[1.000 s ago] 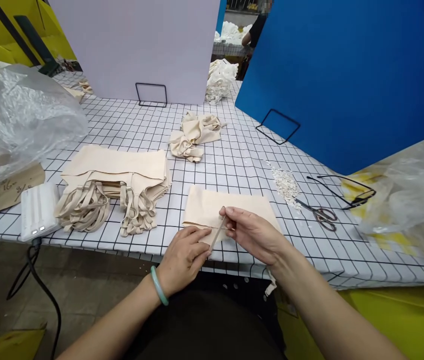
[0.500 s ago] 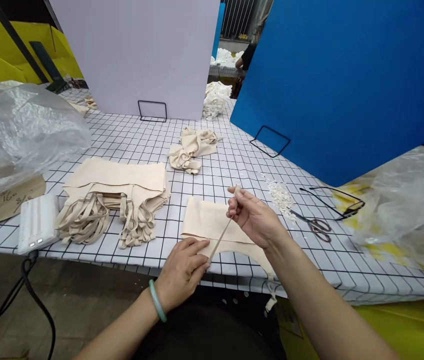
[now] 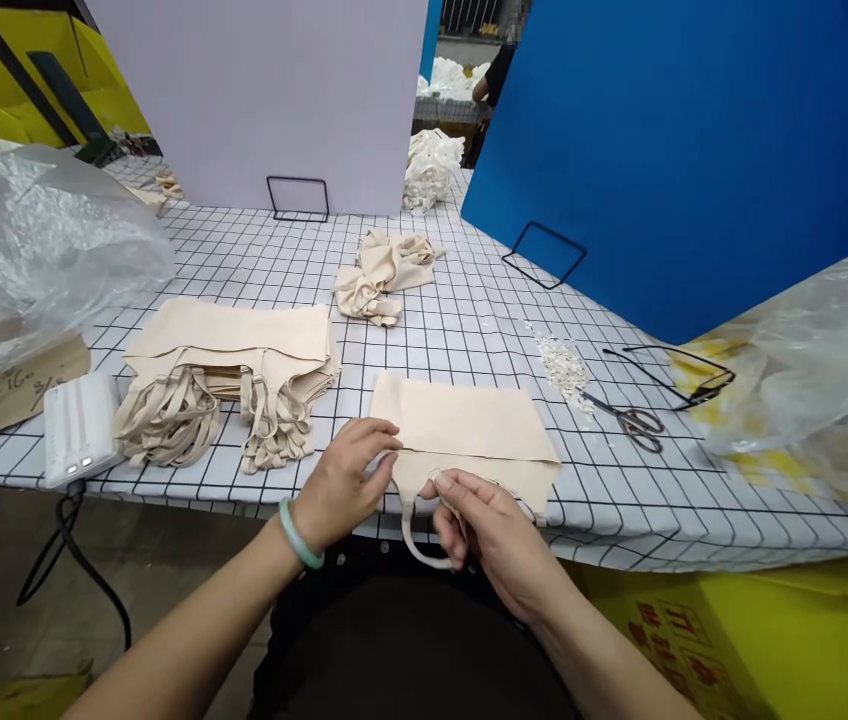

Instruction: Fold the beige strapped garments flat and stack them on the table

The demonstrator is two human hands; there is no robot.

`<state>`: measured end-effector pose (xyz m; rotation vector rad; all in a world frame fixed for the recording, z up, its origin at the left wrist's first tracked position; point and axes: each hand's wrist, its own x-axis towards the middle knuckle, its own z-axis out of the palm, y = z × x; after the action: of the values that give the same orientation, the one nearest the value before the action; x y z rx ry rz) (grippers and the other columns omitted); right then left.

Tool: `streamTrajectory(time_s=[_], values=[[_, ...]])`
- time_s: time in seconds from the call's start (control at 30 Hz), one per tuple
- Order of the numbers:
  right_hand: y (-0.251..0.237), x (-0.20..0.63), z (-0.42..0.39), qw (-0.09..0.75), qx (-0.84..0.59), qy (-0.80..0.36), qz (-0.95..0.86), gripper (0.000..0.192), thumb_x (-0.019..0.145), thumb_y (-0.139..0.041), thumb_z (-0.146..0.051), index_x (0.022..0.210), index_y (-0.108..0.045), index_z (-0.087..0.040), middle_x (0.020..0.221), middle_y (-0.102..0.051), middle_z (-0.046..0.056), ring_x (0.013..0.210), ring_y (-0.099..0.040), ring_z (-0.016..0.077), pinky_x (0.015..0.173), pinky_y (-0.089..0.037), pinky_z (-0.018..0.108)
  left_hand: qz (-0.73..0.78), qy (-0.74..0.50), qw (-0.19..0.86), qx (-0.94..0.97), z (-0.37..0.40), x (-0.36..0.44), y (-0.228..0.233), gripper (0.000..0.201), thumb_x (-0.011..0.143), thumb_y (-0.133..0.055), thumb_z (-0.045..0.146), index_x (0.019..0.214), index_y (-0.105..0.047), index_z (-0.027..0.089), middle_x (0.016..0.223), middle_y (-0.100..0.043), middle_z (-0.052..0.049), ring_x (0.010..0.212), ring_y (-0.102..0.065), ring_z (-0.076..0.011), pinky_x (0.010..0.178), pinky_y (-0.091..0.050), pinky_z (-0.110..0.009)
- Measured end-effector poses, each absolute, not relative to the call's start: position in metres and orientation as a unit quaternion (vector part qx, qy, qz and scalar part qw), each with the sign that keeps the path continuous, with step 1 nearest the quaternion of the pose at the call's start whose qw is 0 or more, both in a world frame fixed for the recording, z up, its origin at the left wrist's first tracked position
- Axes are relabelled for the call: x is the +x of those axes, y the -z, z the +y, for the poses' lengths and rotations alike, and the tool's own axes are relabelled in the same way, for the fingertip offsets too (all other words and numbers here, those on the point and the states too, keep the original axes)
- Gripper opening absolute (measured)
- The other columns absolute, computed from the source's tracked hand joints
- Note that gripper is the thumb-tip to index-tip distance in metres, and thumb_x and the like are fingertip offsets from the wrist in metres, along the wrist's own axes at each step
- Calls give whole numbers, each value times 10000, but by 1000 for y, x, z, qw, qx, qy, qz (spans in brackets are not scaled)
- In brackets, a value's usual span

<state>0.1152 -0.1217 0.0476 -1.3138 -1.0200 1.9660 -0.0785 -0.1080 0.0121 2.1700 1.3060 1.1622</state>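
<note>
A folded beige cloth bag (image 3: 469, 425) lies at the near edge of the checked table (image 3: 454, 320). My left hand (image 3: 341, 480) presses on its left near corner, fingers curled on the cloth. My right hand (image 3: 480, 525) is just below the table edge, pinching the bag's strap (image 3: 415, 535), which hangs in a loop off the edge. To the left lies a stack of folded beige bags (image 3: 233, 365) with their straps bunched toward me.
Scissors (image 3: 638, 425) and a heap of pale scraps (image 3: 563, 365) lie right of the bag. A crumpled bag (image 3: 383, 270) sits farther back. Clear plastic bags (image 3: 34, 240) flank both sides. A white power bank (image 3: 79, 428) sits front left. Blue board (image 3: 694, 150) and white board (image 3: 274, 90) stand behind.
My right hand dropped from above the bag, where it held the strap raised, to below the table edge. My left hand slid up onto the bag's corner.
</note>
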Motion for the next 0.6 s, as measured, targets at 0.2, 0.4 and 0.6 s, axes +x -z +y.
streamTrajectory(time_s=[0.2, 0.4, 0.6], values=[[-29, 113, -102, 269, -600, -654, -375, 294, 740, -697, -419, 769, -709, -127, 602, -582, -2, 556, -593, 113, 535, -519, 224, 405, -267, 149, 862, -67, -73, 14, 99, 855, -574, 71, 906, -626, 138, 1029, -652, -125, 970, -591, -245, 848, -554, -392], [-28, 98, -89, 286, -596, -691, -293, 181, 767, -620, -290, 740, -685, -124, 579, -582, 2, 530, -630, 126, 473, -501, 199, 407, -289, 173, 849, -54, -70, 19, 153, 886, -500, 73, 797, -587, 161, 915, -654, -96, 887, -596, -218, 806, -531, -361], [-22, 87, -81, 334, -610, -687, -210, 162, 787, -619, -264, 786, -677, -112, 590, -611, 17, 513, -633, 127, 478, -528, 210, 450, -343, 286, 773, -51, -70, 10, 143, 834, -541, 57, 771, -576, 181, 834, -645, -48, 811, -601, -179, 753, -507, -322]])
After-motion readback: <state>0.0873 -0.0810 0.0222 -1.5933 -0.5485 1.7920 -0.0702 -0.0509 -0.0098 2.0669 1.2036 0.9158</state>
